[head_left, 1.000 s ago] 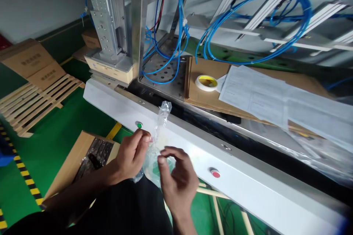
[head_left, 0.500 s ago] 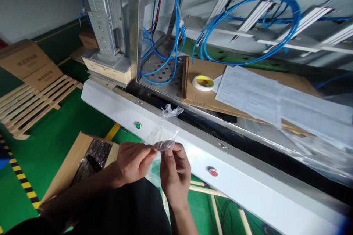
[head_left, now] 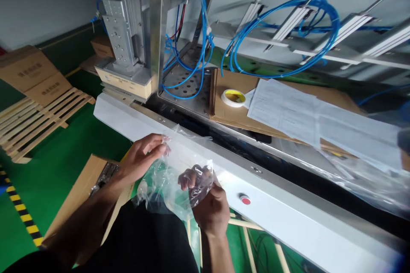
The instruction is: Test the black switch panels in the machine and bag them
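Note:
A crumpled clear plastic bag [head_left: 166, 179] hangs spread between my two hands, in front of the white machine rail [head_left: 288, 213]. My left hand [head_left: 145, 155] pinches its upper left edge between thumb and fingers. My right hand [head_left: 208, 202] has its curled fingers behind or inside the clear film, which covers the fingertips; the fingers are bent around the plastic. The lower part of the bag drapes over my dark clothing.
An open cardboard box [head_left: 75, 192] with plastic-wrapped items stands at lower left. Beyond the rail lie cardboard sheets [head_left: 221, 113], a tape roll [head_left: 233, 98] and papers [head_left: 285, 108]. Blue hoses [head_left: 205, 21] loop by a metal frame [head_left: 156, 34]. A red button [head_left: 245, 201] sits on the rail.
My hands have moved apart, the left one up and to the left. The bag, bunched at my fingertips before, is now spread wider, and film covers my right fingers.

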Demonstrator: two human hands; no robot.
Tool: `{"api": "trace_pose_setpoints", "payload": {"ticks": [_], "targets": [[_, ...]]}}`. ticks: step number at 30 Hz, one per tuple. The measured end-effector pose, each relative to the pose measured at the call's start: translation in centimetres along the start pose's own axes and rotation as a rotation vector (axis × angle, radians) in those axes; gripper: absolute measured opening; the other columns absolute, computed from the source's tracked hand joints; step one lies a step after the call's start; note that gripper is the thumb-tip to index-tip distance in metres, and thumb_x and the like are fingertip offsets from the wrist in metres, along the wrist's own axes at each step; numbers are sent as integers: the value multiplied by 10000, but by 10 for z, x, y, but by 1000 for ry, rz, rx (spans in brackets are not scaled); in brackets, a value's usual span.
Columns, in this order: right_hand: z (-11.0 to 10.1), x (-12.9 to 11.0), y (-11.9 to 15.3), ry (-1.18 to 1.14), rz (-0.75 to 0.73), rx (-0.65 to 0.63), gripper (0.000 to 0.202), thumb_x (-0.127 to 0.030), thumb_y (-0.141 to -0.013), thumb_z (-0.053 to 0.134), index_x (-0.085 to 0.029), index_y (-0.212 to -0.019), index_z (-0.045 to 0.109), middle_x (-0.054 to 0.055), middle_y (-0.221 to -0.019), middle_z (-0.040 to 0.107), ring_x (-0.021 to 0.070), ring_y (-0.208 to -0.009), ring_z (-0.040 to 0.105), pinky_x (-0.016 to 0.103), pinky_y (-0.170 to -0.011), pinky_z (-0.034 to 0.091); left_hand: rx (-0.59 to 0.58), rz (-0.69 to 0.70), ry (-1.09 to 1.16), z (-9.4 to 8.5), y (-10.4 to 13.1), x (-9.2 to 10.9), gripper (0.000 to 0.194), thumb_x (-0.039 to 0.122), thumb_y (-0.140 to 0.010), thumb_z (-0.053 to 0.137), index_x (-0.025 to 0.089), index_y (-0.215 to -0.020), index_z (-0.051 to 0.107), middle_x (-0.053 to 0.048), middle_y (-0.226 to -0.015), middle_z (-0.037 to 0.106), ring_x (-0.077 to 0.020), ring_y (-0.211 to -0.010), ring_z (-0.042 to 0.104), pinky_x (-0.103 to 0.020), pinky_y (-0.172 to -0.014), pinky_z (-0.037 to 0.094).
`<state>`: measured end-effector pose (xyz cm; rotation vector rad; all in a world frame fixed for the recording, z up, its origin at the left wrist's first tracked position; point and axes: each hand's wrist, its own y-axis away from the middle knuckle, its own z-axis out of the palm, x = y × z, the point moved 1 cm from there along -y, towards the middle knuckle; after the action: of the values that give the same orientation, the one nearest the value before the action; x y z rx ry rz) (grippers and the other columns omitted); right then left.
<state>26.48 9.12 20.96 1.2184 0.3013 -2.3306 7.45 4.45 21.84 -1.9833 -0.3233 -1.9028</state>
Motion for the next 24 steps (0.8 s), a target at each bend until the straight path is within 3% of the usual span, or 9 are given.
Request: {"api": "trace_pose_setpoints", "payload": {"ticks": [4, 9, 12, 15, 17, 18, 21, 24], "targets": [[-12, 4, 1, 81, -30, 66, 268, -494, -884, 643, -264, -753, 601, 7, -695, 566, 248, -764, 627, 430, -776, 531, 108, 12, 99, 6, 7, 7, 288, 466, -969, 722, 188, -911, 765, 9, -719, 677, -105, -595, 586, -214, -568, 478], [-37, 14, -1, 258, -166, 170, 258, -430, -958, 561, -247, -802, 654, 28, -739, 649, 238, -751, 657, 417, -768, 553, 123, 83, 19, 10, 16, 12, 221, 370, -1006, 672, 184, -914, 751, 28, -689, 640, -79, -562, 554, -185, -544, 457], [-46, 6, -4, 343, -357, 268, 210, -464, -977, 607, -265, -980, 675, 44, -984, 719, 234, -891, 697, 430, -850, 571, 106, 207, -92, 6, 17, 16, 175, 314, -1015, 649, 183, -931, 727, 39, -659, 611, -75, -563, 535, -167, -538, 445], [-36, -17, -6, 690, -653, 285, 393, -436, -908, 766, -278, -1252, 661, 95, -1237, 702, 285, -1143, 685, 487, -975, 554, 83, 322, -208, 3, 18, 20, 116, 258, -1016, 631, 183, -953, 694, 42, -662, 620, -72, -563, 548, -155, -540, 447], [-21, -32, -7, 1009, -813, 208, 468, -375, -856, 846, -265, -1283, 687, 109, -1228, 718, 302, -1151, 687, 483, -982, 554, 31, 383, -292, 3, 20, 20, 86, 232, -1021, 624, 186, -978, 683, 27, -714, 674, -71, -581, 586, -153, -559, 464], [-13, -38, -7, 1139, -853, 161, 413, -333, -858, 851, -264, -1244, 722, 101, -1181, 739, 292, -1106, 703, 461, -960, 561, -3, 413, -332, 4, 21, 20, 73, 227, -1023, 625, 189, -998, 683, 16, -749, 705, -74, -594, 611, -155, -573, 476], [3, -48, -7, 1276, -797, 116, 124, -254, -957, 745, -267, -1067, 802, 57, -984, 784, 229, -902, 738, 384, -853, 577, -84, 490, -419, 5, 24, 17, 69, 214, -1027, 635, 199, -1065, 690, -20, -863, 781, -95, -665, 695, -169, -626, 518], [1, -49, -5, 1135, -551, 200, 168, -333, -998, 693, -255, -912, 814, 44, -884, 788, 214, -814, 743, 352, -779, 580, -111, 536, -441, 1, 26, 15, 92, 180, -1029, 629, 204, -1080, 701, -24, -897, 808, -105, -711, 739, -169, -662, 544]]}}
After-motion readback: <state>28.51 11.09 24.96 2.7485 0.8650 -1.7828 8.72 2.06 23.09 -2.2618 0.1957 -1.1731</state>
